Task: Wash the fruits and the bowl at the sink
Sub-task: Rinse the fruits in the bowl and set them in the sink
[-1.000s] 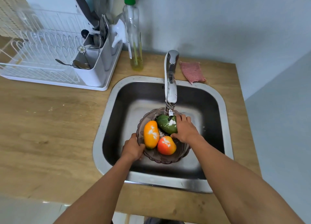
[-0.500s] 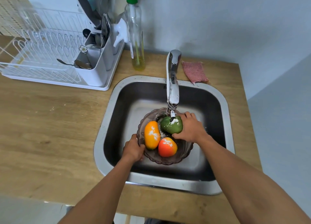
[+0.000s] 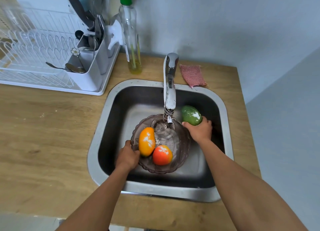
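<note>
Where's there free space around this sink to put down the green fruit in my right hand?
Widest: bare wooden counter in front of the white dish rack, left of the steel sink. Also the sink floor right of the translucent brown bowl. Crowded: the back edge, with clear bottle, chrome tap, pink cloth.

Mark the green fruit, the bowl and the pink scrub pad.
green fruit [image 3: 191, 115]: head view, middle of its skin above the fingers.
bowl [image 3: 181, 143]: head view, bare inner wall, right side.
pink scrub pad [image 3: 193, 75]: head view, centre of its top face.
</note>
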The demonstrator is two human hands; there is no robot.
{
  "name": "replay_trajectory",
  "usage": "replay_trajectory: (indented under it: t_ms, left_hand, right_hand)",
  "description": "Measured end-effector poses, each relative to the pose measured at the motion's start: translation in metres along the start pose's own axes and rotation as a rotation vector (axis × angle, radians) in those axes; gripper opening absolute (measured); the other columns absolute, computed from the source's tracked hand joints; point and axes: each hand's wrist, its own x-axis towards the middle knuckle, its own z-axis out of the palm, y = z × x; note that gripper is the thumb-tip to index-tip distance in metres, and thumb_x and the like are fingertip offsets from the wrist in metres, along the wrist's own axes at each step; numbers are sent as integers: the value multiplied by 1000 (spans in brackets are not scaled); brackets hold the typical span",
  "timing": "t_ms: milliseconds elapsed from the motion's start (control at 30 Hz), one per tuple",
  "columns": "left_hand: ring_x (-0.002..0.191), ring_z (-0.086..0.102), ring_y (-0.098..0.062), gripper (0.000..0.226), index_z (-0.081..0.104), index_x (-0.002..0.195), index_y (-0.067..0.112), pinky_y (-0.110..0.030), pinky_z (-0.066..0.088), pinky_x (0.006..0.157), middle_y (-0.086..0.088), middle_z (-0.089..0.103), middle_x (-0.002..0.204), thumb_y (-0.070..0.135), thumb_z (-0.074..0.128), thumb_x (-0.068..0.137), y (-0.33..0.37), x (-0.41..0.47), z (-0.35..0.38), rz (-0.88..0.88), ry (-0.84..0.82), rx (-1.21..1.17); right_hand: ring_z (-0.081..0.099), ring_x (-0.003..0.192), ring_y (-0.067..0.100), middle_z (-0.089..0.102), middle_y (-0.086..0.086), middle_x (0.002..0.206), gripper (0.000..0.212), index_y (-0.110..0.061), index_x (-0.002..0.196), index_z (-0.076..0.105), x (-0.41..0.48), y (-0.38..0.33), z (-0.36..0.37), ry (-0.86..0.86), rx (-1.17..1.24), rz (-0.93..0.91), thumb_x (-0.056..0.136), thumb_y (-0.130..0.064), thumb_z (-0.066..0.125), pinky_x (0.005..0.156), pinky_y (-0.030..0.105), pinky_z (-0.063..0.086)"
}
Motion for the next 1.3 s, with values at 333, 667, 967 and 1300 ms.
replay_trajectory:
  t_ms: [333, 667, 967, 1300]
  left_hand:
    - [114, 57, -37, 46, 45, 137, 19, -46, 48, 92, -16, 59, 124, 26, 55, 93, 1, -2, -5, -66, 41, 91]
    - [115, 57, -40, 47, 43, 138, 18, -46, 48, 94, -18, 59, 126, 27, 53, 93, -2, -1, -4, -93, 54, 100]
    - [122, 53, -39, 45, 44, 139, 16, -44, 44, 97, -17, 55, 133, 31, 47, 97, 4, -8, -10, -88, 98, 58]
    - [122, 46, -29, 48, 53, 127, 14, -45, 36, 99, -9, 53, 128, 43, 54, 88, 13, -9, -2, 317, 301, 380]
  right_hand:
    - [28, 137, 38, 31, 18, 146, 93, -10, 146, 32, 4, 8, 13, -20, -34, 61, 72, -32, 83, 110, 44, 32]
    - [22, 144, 35, 21, 15, 157, 88, -6, 152, 17, -1, 9, 3, -119, -109, 37, 84, -16, 71, 118, 43, 25]
    - [38, 127, 27, 45, 12, 135, 49, -9, 138, 44, -39, 12, -12, -27, -148, -353, 91, -16, 56, 108, 45, 39]
    - [58, 116, 32, 61, 9, 127, 47, -16, 133, 47, -83, 49, -1, -276, -276, -29, 93, -40, 53, 92, 40, 48]
